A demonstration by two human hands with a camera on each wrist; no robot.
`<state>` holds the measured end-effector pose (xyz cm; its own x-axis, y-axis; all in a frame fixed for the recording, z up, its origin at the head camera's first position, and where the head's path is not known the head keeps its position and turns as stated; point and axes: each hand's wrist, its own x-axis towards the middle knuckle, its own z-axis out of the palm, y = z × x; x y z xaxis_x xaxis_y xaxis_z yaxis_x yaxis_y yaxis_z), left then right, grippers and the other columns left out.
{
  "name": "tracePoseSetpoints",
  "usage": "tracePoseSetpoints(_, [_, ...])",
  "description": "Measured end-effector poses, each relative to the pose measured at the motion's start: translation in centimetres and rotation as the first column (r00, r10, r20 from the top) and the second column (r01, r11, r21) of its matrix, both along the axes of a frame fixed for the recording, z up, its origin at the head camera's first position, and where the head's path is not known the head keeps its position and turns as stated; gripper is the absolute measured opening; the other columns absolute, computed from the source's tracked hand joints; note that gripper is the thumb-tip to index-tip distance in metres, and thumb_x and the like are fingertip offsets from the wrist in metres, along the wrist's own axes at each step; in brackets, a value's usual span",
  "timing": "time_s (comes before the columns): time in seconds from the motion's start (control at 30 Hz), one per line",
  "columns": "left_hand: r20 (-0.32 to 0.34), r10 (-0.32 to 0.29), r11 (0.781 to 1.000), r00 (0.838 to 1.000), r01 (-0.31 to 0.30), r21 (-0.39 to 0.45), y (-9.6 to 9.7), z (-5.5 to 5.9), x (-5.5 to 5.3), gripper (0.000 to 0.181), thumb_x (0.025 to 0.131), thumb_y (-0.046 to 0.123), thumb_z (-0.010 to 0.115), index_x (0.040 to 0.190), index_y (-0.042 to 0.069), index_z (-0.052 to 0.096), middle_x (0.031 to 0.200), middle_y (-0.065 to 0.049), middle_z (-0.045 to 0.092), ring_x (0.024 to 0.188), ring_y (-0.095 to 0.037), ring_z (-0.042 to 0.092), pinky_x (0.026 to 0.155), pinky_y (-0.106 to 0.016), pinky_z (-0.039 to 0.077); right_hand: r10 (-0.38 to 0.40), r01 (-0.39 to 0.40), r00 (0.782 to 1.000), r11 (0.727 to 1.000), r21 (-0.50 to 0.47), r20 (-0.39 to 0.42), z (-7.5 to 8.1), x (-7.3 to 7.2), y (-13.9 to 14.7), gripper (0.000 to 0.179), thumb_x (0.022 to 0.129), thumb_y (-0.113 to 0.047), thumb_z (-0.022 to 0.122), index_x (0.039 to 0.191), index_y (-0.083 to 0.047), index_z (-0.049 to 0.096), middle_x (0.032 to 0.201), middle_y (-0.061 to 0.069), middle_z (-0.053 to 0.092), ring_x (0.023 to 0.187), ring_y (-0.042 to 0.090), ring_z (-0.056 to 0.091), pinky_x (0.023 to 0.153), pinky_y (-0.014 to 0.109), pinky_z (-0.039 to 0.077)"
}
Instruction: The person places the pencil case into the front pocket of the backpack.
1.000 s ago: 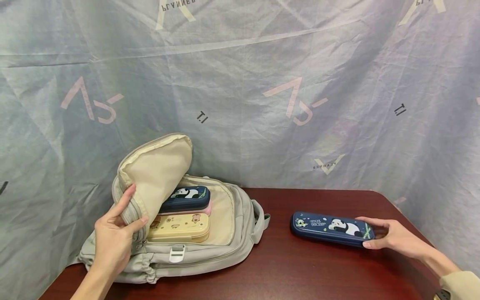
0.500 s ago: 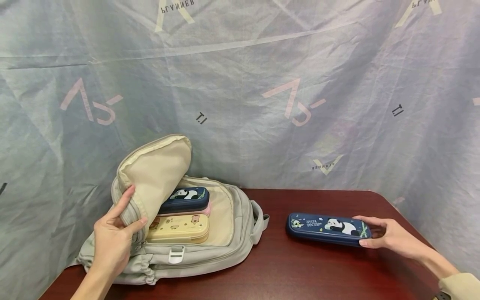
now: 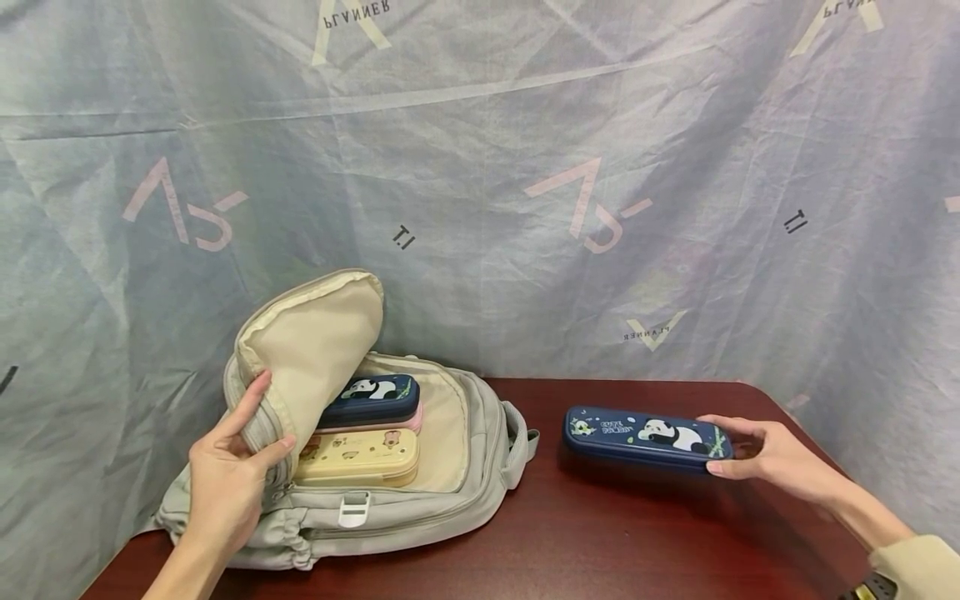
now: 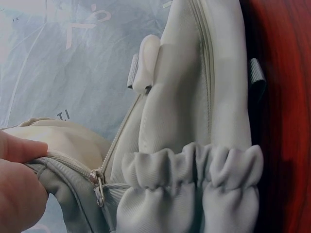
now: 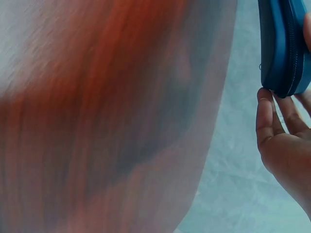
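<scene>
My left hand (image 3: 232,479) pinches the edge of the raised flap (image 3: 318,337) of a light grey backpack (image 3: 480,450) lying on its back at the left. Inside its cream-lined compartment are a yellow pencil case (image 3: 363,457) and, behind it, a navy panda pencil case (image 3: 378,398) on top of a pink one (image 3: 412,414). Off to the right, my right hand (image 3: 776,461) grips the right end of another navy panda pencil case (image 3: 645,437), held just above the table. In the right wrist view, the fingers hold the zipped end of that navy case (image 5: 284,48).
A dark red table (image 3: 600,533) bears the backpack. Behind it hangs a grey printed cloth (image 3: 480,167). A white buckle (image 3: 354,508) sits on the bag's near side, and a strap loop (image 3: 521,442) sticks out to its right.
My right hand has moved left and slightly up, bringing the navy pencil case with it, and the case now shows a gap above the table. The left hand and flap stay put.
</scene>
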<state>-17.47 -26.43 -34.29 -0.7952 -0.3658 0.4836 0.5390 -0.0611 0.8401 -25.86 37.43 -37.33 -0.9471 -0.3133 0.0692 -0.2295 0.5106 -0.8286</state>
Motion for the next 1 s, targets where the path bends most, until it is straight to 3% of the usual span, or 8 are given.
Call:
tracePoseSetpoints(0.17, [0.0, -0.005, 1.0, 1.0, 0.005, -0.012, -0.1, 0.0, 0.0, 0.087, 0.078, -0.039, 0.057, 0.154, 0.004, 0.053, 0.162, 0.005, 0.046, 0.154, -0.014, 0.028, 0.095, -0.015, 0.05, -0.004, 0.004, 1.0, 1.0, -0.017, 0.003, 1.1, 0.3, -1.5, 0.075, 0.094, -0.016, 0.081, 0.156, 0.003, 0.044, 0.127, 0.021, 0.063, 0.099, 0.027, 0.07, 0.077, 0.036, 0.06])
tracePoseSetpoints(0.6, [-0.11, -0.104, 0.994, 0.988, 0.1, -0.041, -0.8, -0.5, -0.1, 0.087, 0.077, -0.041, 0.056, 0.155, -0.004, 0.046, 0.165, 0.002, 0.043, 0.159, -0.011, 0.009, 0.099, -0.017, 0.048, 0.01, -0.01, 1.0, 1.0, -0.021, -0.004, 3.2, 0.4, -5.3, 0.076, 0.092, -0.021, 0.084, 0.156, 0.0, 0.048, 0.128, 0.019, 0.068, 0.103, 0.025, 0.07, 0.08, 0.034, 0.058])
tracePoseSetpoints(0.9, [-0.112, -0.113, 0.993, 0.987, 0.109, -0.044, -0.8, -0.5, 0.0, 0.089, 0.077, -0.041, 0.056, 0.157, -0.002, 0.044, 0.166, 0.003, 0.041, 0.158, -0.012, 0.011, 0.093, -0.015, 0.051, 0.052, -0.052, 0.999, 0.996, -0.076, 0.003, 3.7, 0.0, -7.7, 0.074, 0.092, -0.017, 0.083, 0.155, 0.002, 0.048, 0.125, 0.018, 0.07, 0.102, 0.024, 0.071, 0.08, 0.035, 0.059])
tracePoseSetpoints(1.0, [-0.117, -0.128, 0.991, 0.985, 0.122, -0.059, -0.9, -0.5, 0.0, 0.09, 0.077, -0.041, 0.056, 0.157, -0.002, 0.043, 0.168, 0.002, 0.038, 0.158, -0.013, 0.014, 0.098, -0.018, 0.049, 0.05, -0.049, 0.999, 0.996, -0.069, 0.007, 4.0, -0.1, -8.6, 0.074, 0.091, -0.019, 0.084, 0.154, 0.0, 0.05, 0.125, 0.018, 0.069, 0.103, 0.025, 0.068, 0.081, 0.035, 0.058])
